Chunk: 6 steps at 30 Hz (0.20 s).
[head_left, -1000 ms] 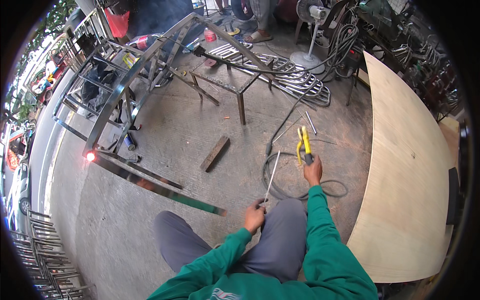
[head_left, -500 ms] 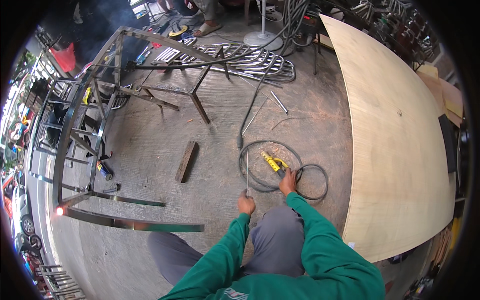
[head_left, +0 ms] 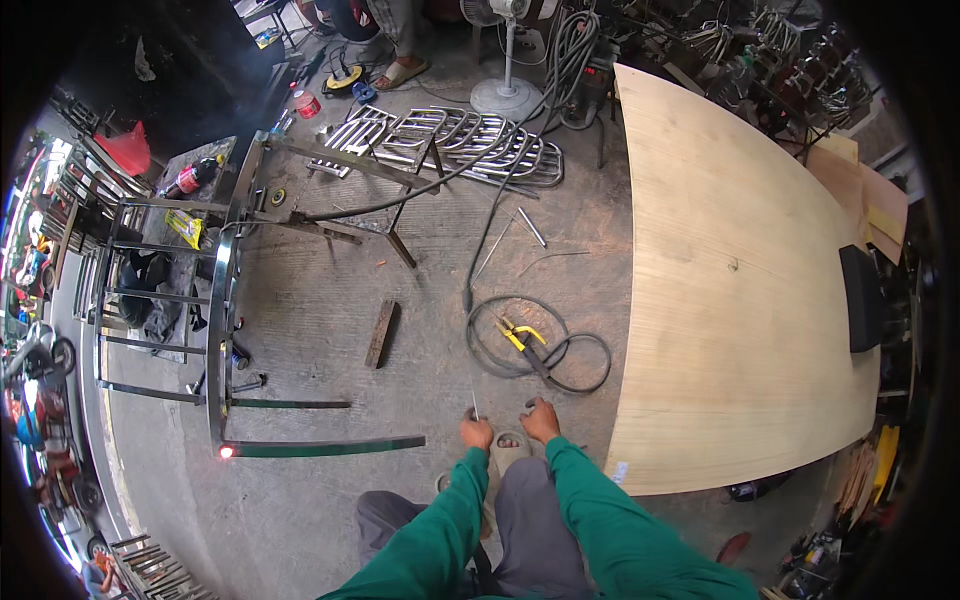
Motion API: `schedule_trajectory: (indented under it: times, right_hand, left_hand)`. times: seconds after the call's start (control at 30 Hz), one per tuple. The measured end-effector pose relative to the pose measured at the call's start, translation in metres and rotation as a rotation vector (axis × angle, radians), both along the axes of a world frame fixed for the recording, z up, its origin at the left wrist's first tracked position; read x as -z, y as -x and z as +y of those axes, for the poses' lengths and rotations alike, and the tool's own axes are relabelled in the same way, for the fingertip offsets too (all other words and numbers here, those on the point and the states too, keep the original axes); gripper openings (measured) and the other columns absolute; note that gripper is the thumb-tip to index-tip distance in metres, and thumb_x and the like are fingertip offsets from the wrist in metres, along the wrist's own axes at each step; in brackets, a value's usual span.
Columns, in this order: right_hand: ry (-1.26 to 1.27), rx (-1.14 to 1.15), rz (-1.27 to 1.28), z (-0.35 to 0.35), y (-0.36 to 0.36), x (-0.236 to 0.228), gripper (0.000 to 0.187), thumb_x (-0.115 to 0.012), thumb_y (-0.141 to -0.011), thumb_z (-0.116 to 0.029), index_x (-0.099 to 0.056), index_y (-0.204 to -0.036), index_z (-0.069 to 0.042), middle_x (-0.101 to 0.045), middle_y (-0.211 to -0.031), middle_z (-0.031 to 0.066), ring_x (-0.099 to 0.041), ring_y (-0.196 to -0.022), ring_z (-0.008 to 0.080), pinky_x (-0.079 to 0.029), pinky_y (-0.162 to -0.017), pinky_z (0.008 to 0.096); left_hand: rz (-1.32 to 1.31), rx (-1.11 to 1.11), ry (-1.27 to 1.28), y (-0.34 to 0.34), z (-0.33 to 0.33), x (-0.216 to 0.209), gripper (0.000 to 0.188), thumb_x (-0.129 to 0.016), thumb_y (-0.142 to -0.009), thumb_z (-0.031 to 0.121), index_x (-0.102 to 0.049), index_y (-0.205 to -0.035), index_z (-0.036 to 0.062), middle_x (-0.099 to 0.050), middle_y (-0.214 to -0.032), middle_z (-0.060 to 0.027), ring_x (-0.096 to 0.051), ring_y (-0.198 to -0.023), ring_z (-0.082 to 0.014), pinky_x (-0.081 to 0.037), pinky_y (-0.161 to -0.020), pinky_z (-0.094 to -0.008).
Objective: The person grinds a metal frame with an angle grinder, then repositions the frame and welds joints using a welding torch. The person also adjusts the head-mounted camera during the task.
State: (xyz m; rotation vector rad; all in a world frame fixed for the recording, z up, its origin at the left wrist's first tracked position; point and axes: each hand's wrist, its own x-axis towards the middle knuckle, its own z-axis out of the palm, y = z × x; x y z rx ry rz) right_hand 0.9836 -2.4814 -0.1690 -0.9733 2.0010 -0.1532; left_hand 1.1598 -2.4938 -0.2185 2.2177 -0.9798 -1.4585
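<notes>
My left hand [head_left: 477,432] is closed around a thin welding rod [head_left: 475,404], which points away from me. Level with it, my right hand [head_left: 541,420] has bent fingers slightly apart and nothing visible in them. Just beyond my right hand, a yellow-and-black welding electrode holder [head_left: 524,343] lies on the concrete, its black cable [head_left: 608,362] looped around it. To the left stands a welded metal frame [head_left: 222,330] of square bars. A spot at its near corner glows orange [head_left: 227,452], and a long bar [head_left: 340,447] runs right from there.
A large plywood sheet [head_left: 735,300] fills the right side. A short wooden block [head_left: 381,334] lies mid-floor. Bent chrome tubes [head_left: 480,145] are piled farther back, near a fan stand [head_left: 507,95]. Another person's sandalled foot [head_left: 400,73] shows at the back. Thin rods [head_left: 497,243] lie on the floor.
My right hand has let go of the electrode holder and drawn back toward me. My left hand still holds the rod, now lower in view. The whole view has shifted, and smoke has thinned.
</notes>
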Motion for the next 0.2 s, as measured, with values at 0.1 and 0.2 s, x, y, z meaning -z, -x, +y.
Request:
schedule_trajectory:
  times: [0.1,0.2]
  right_hand:
    - [0.035,0.014,-0.036,0.046,0.001,-0.061,0.045,-0.079,-0.086,-0.022,-0.064,-0.122,-0.001,-0.069,-0.112,0.0254,-0.065,-0.111,0.0415,-0.053,-0.095,0.0489]
    - [0.066,0.018,0.0,0.109,0.009,-0.135,0.043,-0.079,-0.085,-0.022,-0.066,-0.12,0.0,-0.073,-0.106,0.0238,-0.07,-0.101,0.0411,-0.055,-0.089,0.0469]
  left_hand:
    - [-0.455,0.037,0.152,0.015,-0.015,-0.041,0.052,-0.07,-0.085,0.02,-0.066,-0.132,-0.003,-0.071,-0.117,-0.0306,-0.069,-0.113,-0.0443,-0.052,-0.102,-0.0497]
    - [-0.263,0.262,0.017,0.011,-0.004,-0.144,0.065,-0.071,-0.087,0.034,-0.062,-0.138,-0.0048,-0.069,-0.122,-0.0325,-0.063,-0.123,-0.0477,-0.047,-0.11,-0.0492]
